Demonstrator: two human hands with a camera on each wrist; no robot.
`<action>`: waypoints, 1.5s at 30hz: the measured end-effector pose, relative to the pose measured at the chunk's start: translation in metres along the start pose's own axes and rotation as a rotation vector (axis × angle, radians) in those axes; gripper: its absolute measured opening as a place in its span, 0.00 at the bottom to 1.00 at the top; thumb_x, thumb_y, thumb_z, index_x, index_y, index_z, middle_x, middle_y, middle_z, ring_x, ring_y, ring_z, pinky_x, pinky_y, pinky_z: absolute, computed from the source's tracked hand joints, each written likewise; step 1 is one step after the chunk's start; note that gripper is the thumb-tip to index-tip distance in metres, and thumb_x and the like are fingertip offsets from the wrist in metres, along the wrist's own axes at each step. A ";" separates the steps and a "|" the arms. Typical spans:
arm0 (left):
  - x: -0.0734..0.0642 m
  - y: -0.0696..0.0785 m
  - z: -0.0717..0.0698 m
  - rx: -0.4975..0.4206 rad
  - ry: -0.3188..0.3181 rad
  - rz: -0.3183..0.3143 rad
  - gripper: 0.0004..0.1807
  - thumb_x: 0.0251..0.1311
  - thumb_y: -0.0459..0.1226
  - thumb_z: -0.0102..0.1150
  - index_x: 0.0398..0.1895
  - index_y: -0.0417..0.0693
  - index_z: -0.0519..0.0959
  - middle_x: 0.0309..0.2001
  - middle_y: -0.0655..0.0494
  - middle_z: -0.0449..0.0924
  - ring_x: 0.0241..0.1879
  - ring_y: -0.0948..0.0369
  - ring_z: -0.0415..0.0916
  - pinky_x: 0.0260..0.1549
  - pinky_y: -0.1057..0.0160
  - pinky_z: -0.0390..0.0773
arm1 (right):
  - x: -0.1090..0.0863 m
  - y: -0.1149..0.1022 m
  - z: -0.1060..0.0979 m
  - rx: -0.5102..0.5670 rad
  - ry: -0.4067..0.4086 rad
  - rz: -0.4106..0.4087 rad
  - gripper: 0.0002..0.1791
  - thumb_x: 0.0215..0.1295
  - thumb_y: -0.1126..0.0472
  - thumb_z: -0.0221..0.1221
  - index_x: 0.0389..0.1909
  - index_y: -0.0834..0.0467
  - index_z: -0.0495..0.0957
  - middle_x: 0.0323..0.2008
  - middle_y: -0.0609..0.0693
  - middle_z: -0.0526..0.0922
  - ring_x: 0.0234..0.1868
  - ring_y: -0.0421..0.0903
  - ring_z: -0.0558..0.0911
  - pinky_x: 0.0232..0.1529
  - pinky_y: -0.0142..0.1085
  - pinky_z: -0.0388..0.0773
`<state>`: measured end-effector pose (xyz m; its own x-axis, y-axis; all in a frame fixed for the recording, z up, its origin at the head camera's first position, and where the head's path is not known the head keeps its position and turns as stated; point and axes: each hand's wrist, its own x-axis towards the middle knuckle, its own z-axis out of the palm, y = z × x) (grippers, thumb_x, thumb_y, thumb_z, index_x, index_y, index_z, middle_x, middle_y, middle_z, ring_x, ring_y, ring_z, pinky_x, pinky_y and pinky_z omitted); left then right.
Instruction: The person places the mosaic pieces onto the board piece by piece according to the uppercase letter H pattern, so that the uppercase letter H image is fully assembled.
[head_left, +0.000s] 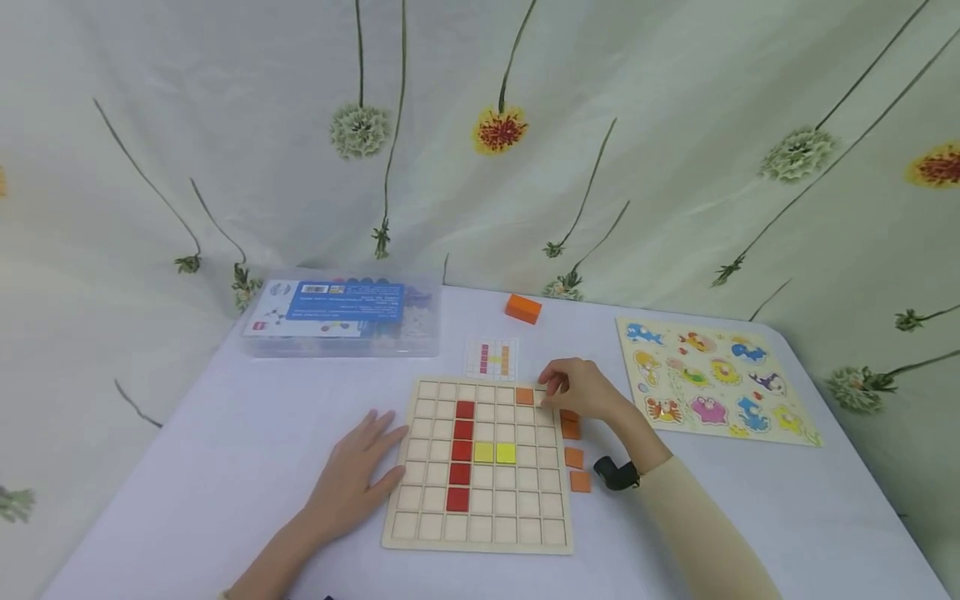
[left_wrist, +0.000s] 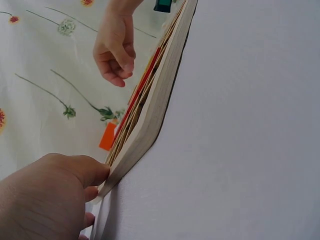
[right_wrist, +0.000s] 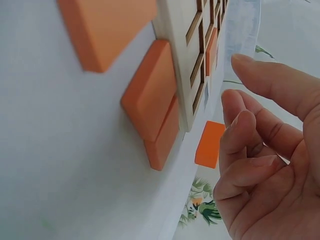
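A wooden grid board (head_left: 477, 527) lies on the table with a column of red tiles (head_left: 461, 451), two yellow tiles (head_left: 495, 452) beside the column's middle and an orange tile (head_left: 524, 396) in its top row. My left hand (head_left: 350, 479) rests at the board's left edge, fingers relaxed and thumb touching the rim. Over the top right corner hovers my right hand (head_left: 585, 388). In the right wrist view its thumb and forefinger (right_wrist: 235, 102) are apart, the other fingers loosely curled, holding nothing. Several loose orange tiles (head_left: 581, 482) lie along the board's right edge, two overlapping.
A printed pattern card (head_left: 491, 357) lies just behind the board, with an orange block (head_left: 523, 308) farther back. At the back left is a clear plastic case (head_left: 341, 317). A sea-animal puzzle board (head_left: 712, 379) lies on the right. A flowered cloth (head_left: 450, 167) hangs behind the table.
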<state>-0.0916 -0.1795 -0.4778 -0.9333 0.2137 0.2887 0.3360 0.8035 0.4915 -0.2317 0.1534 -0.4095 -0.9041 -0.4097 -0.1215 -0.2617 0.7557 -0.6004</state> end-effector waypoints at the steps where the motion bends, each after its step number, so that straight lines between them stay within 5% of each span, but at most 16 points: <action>1: 0.000 0.000 0.000 -0.001 -0.002 -0.001 0.28 0.58 0.40 0.64 0.63 0.45 0.75 0.70 0.43 0.66 0.72 0.40 0.56 0.63 0.32 0.61 | 0.000 0.000 0.000 0.002 0.001 0.000 0.12 0.54 0.63 0.70 0.39 0.58 0.81 0.27 0.48 0.78 0.28 0.43 0.73 0.30 0.31 0.70; 20: -0.001 -0.002 0.001 -0.006 -0.002 -0.006 0.28 0.58 0.40 0.64 0.64 0.48 0.74 0.71 0.46 0.65 0.73 0.41 0.55 0.64 0.32 0.60 | 0.015 -0.011 0.014 -0.012 -0.064 0.036 0.10 0.54 0.63 0.70 0.35 0.57 0.79 0.28 0.47 0.78 0.31 0.42 0.74 0.36 0.32 0.73; 31: -0.002 0.000 -0.001 -0.003 -0.002 -0.012 0.28 0.58 0.40 0.64 0.64 0.47 0.74 0.71 0.46 0.65 0.73 0.42 0.55 0.65 0.33 0.60 | 0.015 -0.012 0.014 -0.079 -0.010 0.027 0.10 0.54 0.60 0.71 0.33 0.56 0.80 0.29 0.46 0.78 0.31 0.43 0.73 0.35 0.33 0.72; 45: -0.001 0.001 -0.001 -0.009 -0.003 -0.014 0.28 0.58 0.40 0.64 0.63 0.47 0.75 0.71 0.45 0.66 0.73 0.41 0.55 0.64 0.32 0.60 | 0.014 -0.005 0.017 0.037 -0.060 -0.045 0.11 0.54 0.65 0.70 0.36 0.57 0.79 0.27 0.47 0.77 0.29 0.42 0.73 0.32 0.32 0.72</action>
<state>-0.0900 -0.1798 -0.4770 -0.9381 0.2045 0.2795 0.3244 0.8013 0.5026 -0.2371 0.1348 -0.4215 -0.8698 -0.4732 -0.1401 -0.2876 0.7168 -0.6352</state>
